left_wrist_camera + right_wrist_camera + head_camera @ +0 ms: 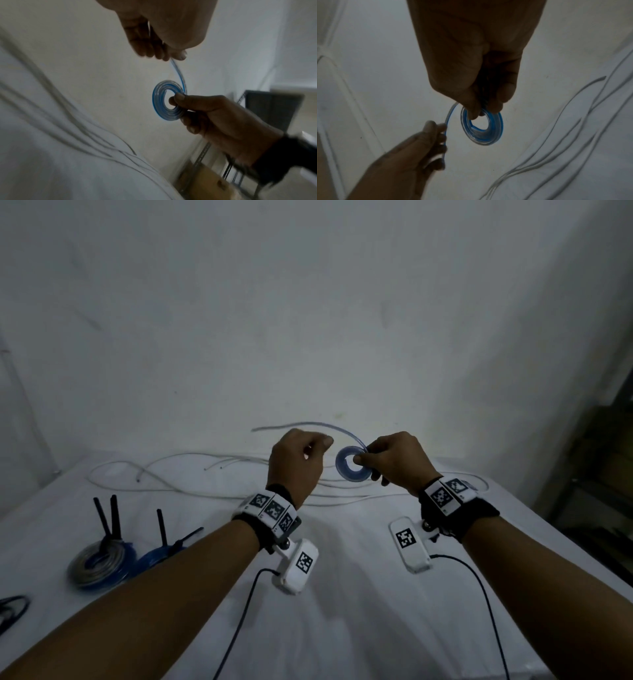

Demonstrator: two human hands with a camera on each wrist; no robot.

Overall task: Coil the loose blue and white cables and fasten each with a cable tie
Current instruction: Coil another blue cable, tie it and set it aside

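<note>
**Two hands winding the blue cable, tail not yet taken up**

Nearest, at near left on the white table [342, 594], two finished coils [102, 563] are lying with black cable ties [111, 520] sticking up from them.

Farther out, held above the table, the right hand [394, 462] is pinching a small flat blue coil [352, 465], thumb through the centre hole and fingers curled behind. The left hand [296, 463] is closed on the free blue tail [291, 426], which is running through its curled fingers [149, 51] just left of the coil and trailing off to the far left.

Judging the step: each new turn should be lying snug against the outer rim, so the left hand ought to be keeping light tension and feeding at the coil's plane while the right shifts its pinch turn by turn. Slackening would likely let the turns spring apart.

Beyond the hands, loose white cables [205, 474] are sprawling across the far table, uncoiled. A tie should be within reach before the tail runs out.
</note>
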